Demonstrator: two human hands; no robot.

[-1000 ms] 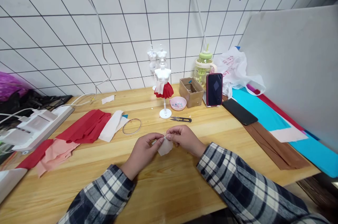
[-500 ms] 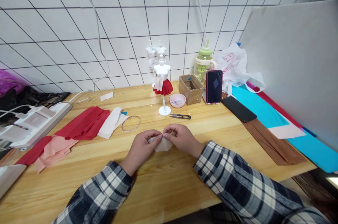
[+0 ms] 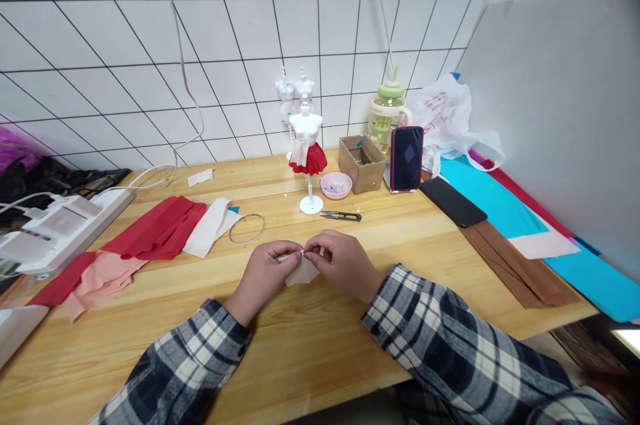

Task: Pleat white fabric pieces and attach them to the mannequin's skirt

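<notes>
A small piece of white fabric [image 3: 303, 272] hangs between my hands, just above the wooden table [image 3: 320, 338]. My left hand [image 3: 267, 273] pinches its top edge between thumb and forefinger. Close beside, my right hand [image 3: 345, 263] is closed at the same edge, thumb and fingertip together. Beyond them stands a small white mannequin [image 3: 306, 125] wearing a red skirt [image 3: 315, 159] with a white piece of cloth [image 3: 299, 154] over one side. Black thread snips [image 3: 341, 216] lie before its base, and a pink dish [image 3: 336, 186] of tiny beads sits to its right.
On the left are red fabric strips [image 3: 155, 231], white cloth [image 3: 209, 228], a thin hoop [image 3: 247, 229] and a power strip [image 3: 70, 231]. On the right stand a cardboard box [image 3: 370, 175], a propped phone [image 3: 406, 159] and a bottle [image 3: 389, 108], with a black phone [image 3: 453, 201] and brown fabric [image 3: 510, 268] nearer.
Both hands keep their pinch on the white fabric. The right fingertips have shifted slightly left along its top edge, and the view has tilted a little.
</notes>
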